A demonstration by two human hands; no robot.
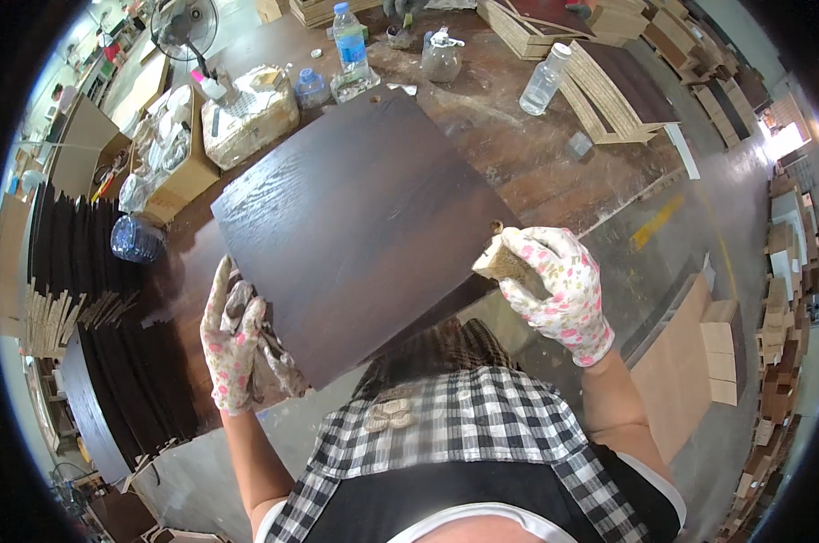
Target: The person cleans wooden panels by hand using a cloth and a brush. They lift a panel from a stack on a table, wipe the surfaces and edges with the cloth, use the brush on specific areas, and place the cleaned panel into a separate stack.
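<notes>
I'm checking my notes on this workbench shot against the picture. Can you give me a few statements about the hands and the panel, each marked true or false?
1. The right hand holds a tan sanding block at the edge of the dark wood panel. True.
2. The left hand is bare. False: it wears a floral-print glove, and it holds a crumpled rag at the panel's near-left edge.
3. The panel stands upright on its edge. False: it lies flat across the workbench.
4. A capped water bottle stands at the far side of the bench. True.
5. The fan sits by the right hand. False: it is far off at the upper left.
</notes>
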